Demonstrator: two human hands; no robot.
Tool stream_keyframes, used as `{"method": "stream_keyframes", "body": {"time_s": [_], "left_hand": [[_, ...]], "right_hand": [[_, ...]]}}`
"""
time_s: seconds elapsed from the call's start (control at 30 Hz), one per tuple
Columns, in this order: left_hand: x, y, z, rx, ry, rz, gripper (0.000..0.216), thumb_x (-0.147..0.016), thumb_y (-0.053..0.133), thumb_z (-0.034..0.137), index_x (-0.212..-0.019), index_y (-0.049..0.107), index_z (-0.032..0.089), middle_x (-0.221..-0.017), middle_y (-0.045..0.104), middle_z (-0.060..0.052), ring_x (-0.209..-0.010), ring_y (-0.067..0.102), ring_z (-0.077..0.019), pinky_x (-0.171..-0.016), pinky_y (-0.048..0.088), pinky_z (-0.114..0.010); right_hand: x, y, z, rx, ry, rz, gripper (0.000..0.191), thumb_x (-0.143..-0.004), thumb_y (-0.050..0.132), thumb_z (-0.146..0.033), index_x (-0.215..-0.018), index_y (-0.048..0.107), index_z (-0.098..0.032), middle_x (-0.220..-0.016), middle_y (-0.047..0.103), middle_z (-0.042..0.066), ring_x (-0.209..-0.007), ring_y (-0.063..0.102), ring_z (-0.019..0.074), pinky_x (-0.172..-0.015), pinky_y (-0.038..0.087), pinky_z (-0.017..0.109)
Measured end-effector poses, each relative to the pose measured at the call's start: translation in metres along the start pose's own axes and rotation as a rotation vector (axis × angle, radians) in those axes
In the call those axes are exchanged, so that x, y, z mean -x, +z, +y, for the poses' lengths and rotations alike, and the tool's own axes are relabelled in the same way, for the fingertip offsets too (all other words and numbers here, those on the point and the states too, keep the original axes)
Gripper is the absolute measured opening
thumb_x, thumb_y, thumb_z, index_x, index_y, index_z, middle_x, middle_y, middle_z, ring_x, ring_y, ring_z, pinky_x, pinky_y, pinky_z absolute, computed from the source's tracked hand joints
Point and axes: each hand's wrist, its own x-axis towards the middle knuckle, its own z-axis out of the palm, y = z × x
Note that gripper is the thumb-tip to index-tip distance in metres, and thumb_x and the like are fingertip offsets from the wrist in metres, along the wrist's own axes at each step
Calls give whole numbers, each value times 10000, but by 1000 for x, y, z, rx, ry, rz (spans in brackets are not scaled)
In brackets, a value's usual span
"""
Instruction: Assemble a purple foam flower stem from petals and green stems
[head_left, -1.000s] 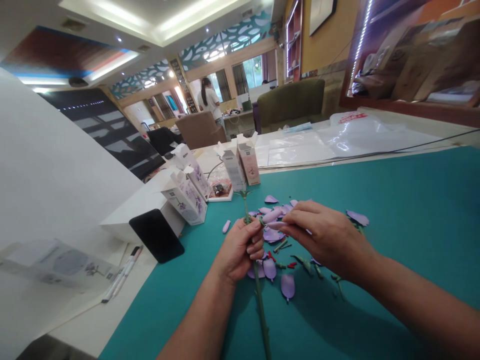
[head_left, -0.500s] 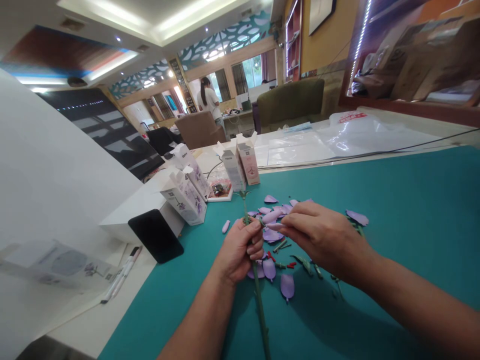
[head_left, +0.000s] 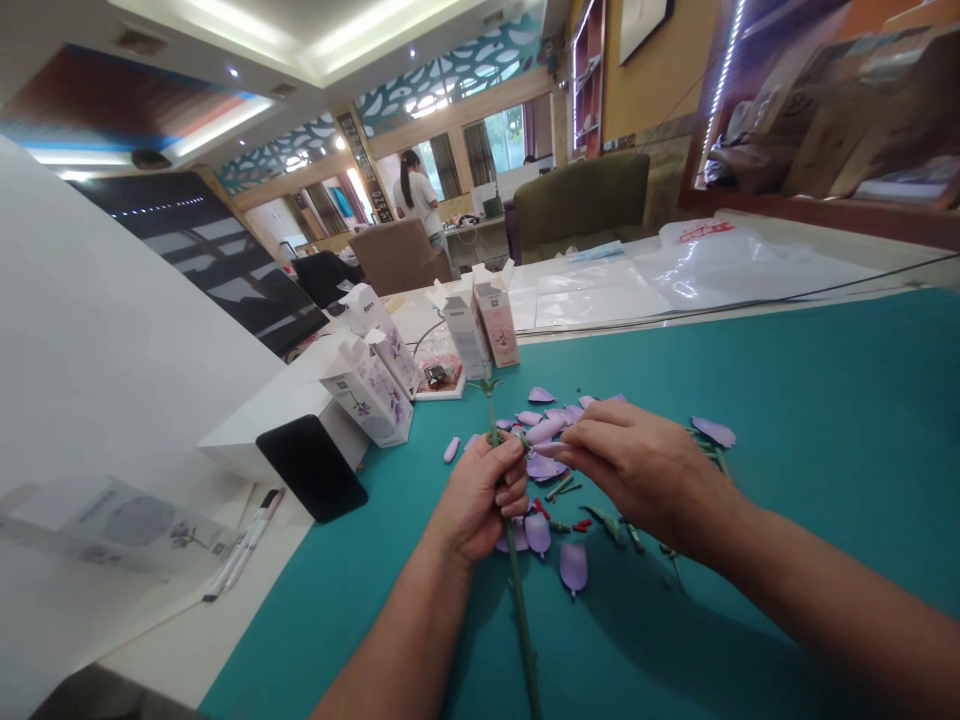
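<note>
Wrapped round the green plastic flower stem point(head_left: 520, 610) is my left hand point(head_left: 484, 495), closed. The stem runs from the bottom of the view up to a leafy tip above the fist. My right hand point(head_left: 637, 470) pinches a light purple petal point(head_left: 551, 449) and brings its narrow end close to the small green part at my left fingers; whether they touch I cannot tell. Beneath and between the hands lie several loose purple petals point(head_left: 574, 567), small red pieces point(head_left: 582, 526) and green pieces point(head_left: 559, 487).
A black phone or tablet point(head_left: 311, 468) leans against a white box at the left. Several printed boxes point(head_left: 369, 400) and a small white tray point(head_left: 441, 392) stand behind on the green mat point(head_left: 810, 420). Clear plastic bags point(head_left: 675, 275) lie along the back; a person point(head_left: 420, 200) stands far off.
Little differs. My right hand has shifted the petal very slightly left, toward the small green part by my left fingers. The left hand keeps its hold on the stem.
</note>
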Motion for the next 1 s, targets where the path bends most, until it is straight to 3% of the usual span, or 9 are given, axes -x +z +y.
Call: {"method": "stream_keyframes", "body": {"time_s": [0.1, 0.23, 0.33, 0.4, 0.57, 0.8, 1.0], "left_hand": [[0, 0, 1, 9, 2, 7, 387, -717, 712, 305, -643, 356, 175, -474, 310, 111, -363, 191, -1, -338, 189, -106], [1, -8, 10, 58, 37, 34, 343, -717, 709, 257, -652, 385, 166, -486, 334, 104, -362, 221, 1, -339, 200, -102], [1, -19, 20, 136, 85, 86, 286, -760, 659, 215, -653, 401, 158, -510, 359, 92, -358, 246, 2, -336, 202, -103], [0, -25, 26, 195, 95, 109, 261, -813, 591, 194, -640, 399, 154, -511, 353, 87, -352, 254, 0, -334, 212, -107], [1, -29, 31, 264, 104, 124, 249, -879, 495, 187, -640, 445, 135, -514, 345, 80, -343, 260, -2, -326, 228, -114], [2, -29, 31, 299, 112, 101, 249, -881, 476, 174, -636, 448, 137, -507, 339, 78, -337, 266, -7, -323, 229, -120], [0, -29, 27, 308, 92, 57, 237, -840, 534, 174, -636, 417, 150, -505, 352, 80, -339, 256, -6, -328, 207, -119]], "right_hand": [[-2, -1, 0, -93, 60, -6, 247, -915, 489, -286, -747, 639, -185, -758, 652, 49, -721, 581, 163, -660, 423, 266], [-5, -3, 3, -330, 278, 29, 196, -876, 541, -341, -793, 642, -195, -697, 640, 11, -620, 561, 135, -565, 398, 232], [-4, 7, 8, -315, 333, -47, 252, -895, 485, -328, -739, 624, -189, -652, 614, 12, -596, 537, 140, -551, 373, 240], [0, 20, 10, -260, 284, -158, 261, -898, 468, -296, -719, 622, -185, -680, 617, 26, -637, 544, 152, -581, 373, 253], [6, 57, 10, -224, 105, -371, 247, -907, 432, -193, -901, 679, -187, -862, 655, 70, -818, 576, 180, -709, 402, 279], [-17, 92, 6, -22, -155, -480, 215, -828, 511, -73, -915, 691, -151, -861, 643, 94, -832, 531, 205, -762, 372, 322], [-28, 119, 4, 118, -169, -501, 183, -849, 520, -126, -766, 679, -157, -790, 642, 92, -791, 517, 218, -700, 356, 330]]}}
